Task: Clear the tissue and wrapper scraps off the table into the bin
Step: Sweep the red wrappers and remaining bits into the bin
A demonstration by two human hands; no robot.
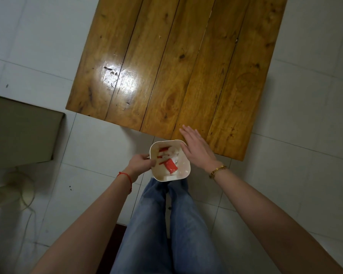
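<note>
- A small white plastic bin (183, 176) with rounded corners is held just below the near edge of the table, above the person's blue-jeaned legs (166, 224).
- Inside the bin lie red wrapper scraps (170, 165) mixed with crumpled white tissue (174, 156) (the tissue is pale against the bin's wall and hard to separate from it).
- The left hand (140, 164) is closed on the bin's left rim, fingers curled over the edge; a thin red string bracelet (126, 177) circles that wrist.
- The right hand (196, 149) is open and flat, fingers stretched and slightly spread, holding nothing; it hovers over the bin's right rim and the near edge of the table, and whether it touches either I cannot tell.
- A gold bangle (218, 171) sits on the right wrist.
- The varnished brown wooden plank table (176, 66) shows only glare and dark knots on its top, plus one or two tiny pale specks too small to identify.
- A brown cardboard box (22, 131) stands on the white tiled floor (295, 165) to the left of the table, apart from it.
</note>
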